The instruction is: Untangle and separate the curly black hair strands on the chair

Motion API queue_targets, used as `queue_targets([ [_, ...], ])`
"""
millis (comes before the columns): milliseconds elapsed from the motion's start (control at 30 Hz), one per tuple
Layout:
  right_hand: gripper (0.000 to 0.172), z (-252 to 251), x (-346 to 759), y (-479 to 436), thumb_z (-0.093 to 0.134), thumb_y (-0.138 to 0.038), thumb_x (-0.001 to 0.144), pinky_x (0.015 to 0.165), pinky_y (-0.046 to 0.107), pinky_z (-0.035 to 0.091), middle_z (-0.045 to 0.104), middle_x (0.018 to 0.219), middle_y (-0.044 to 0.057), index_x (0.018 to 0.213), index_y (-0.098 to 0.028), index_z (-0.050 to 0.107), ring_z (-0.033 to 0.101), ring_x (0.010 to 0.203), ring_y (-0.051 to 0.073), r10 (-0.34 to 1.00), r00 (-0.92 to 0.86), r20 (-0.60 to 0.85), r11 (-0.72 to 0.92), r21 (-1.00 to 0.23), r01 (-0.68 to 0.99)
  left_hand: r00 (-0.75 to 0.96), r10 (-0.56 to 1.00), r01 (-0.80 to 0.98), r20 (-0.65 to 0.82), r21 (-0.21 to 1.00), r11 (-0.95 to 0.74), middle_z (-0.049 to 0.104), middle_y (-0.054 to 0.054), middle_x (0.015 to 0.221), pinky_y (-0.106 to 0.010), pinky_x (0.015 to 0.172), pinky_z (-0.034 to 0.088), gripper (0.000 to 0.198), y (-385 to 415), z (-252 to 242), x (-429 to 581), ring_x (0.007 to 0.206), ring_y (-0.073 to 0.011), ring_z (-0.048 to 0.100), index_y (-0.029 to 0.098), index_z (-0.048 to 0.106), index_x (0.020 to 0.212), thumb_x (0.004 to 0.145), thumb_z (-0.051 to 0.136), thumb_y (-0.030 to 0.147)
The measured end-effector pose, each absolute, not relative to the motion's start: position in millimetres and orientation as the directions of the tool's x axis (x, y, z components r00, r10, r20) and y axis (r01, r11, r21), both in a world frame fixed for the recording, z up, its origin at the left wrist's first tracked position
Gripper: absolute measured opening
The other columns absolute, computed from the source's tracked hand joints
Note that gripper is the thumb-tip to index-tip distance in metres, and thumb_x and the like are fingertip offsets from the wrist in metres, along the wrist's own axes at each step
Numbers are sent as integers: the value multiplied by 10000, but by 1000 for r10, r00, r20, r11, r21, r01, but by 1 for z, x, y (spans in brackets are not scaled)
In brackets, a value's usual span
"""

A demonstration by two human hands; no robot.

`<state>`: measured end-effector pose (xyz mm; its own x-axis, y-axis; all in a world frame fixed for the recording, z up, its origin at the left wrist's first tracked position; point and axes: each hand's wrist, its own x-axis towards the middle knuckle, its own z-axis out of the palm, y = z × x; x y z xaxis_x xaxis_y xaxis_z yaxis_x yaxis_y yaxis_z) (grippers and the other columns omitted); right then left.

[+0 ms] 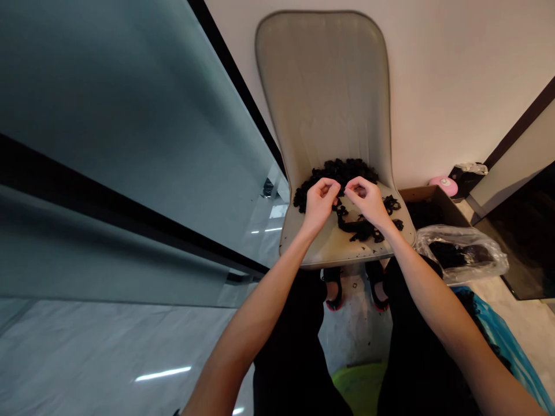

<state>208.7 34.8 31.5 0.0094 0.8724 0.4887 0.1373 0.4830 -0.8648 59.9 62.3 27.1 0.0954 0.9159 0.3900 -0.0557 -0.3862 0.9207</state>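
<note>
Left hand (319,203) and right hand (367,201) are pinching narrowly, fingertips nearly meeting, teasing apart curly black hair (336,173); the clump is lying on the seat of a beige chair (321,86); a plastic bag (459,254) is sitting just beside it.

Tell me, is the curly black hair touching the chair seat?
Touching: the head view shows the curly black hair lying directly on the beige chair seat.
</note>
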Motion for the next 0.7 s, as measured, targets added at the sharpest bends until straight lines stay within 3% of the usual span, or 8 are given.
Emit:
queue_targets([
  [300,168,32,213,39,708,-347,783,663,286,432,636,791,3,814,-190,654,530,693,130,923,-37,384,385,-921,52,128,897,-18,423,905,-424,588,19,658,-228,544,425,181,56,32,58,564,-92,524,183,638,830,869,706,346],
  [500,177,32,218,38,693,-363,796,640,278,425,585,679,-19,783,-193,647,518,642,125,950,-108,294,289,-955,-65,247,880,-94,406,914,-395,661,-3,781,-237,589,472,227,60,31,55,621,-98,576,177,675,888,759,800,314],
  [700,213,27,207,41,599,-378,882,624,257,416,586,656,-14,765,-202,573,518,602,108,961,-112,252,227,-954,-195,314,884,-218,345,933,-286,638,-4,735,-271,650,510,241,62,25,63,646,-120,607,183,675,935,849,721,404],
])
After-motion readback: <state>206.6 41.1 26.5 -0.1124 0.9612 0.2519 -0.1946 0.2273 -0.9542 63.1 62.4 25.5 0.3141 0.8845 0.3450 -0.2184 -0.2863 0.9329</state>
